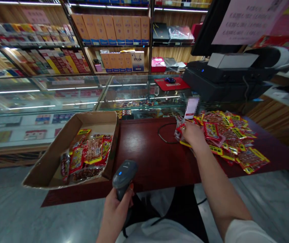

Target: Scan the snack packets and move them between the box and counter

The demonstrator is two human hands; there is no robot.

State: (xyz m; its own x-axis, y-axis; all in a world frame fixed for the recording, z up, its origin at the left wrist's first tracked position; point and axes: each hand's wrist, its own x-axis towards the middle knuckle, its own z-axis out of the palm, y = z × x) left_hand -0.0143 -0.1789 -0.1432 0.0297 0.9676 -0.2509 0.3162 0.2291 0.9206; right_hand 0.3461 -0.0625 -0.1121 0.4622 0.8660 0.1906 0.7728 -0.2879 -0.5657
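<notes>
My left hand (119,206) is wrapped round the handle of a dark grey barcode scanner (125,170), held upright near the table's front edge with a small blue light on its top. My right hand (193,133) reaches out to the left side of a heap of snack packets (225,130). Its fingers are closed on a red and clear snack packet (178,130), partly hidden by the hand. Left of the scanner, an open cardboard box (83,118) holds several similar red and yellow packets (93,150).
The dark red wooden table (146,152) carries the box and the heap. A thin black cable (161,133) loops beside my right hand. Behind stand a phone-like screen (192,107), glass counters (70,87), a mouse (170,80) on a red pad (177,86), and a monitor (205,30).
</notes>
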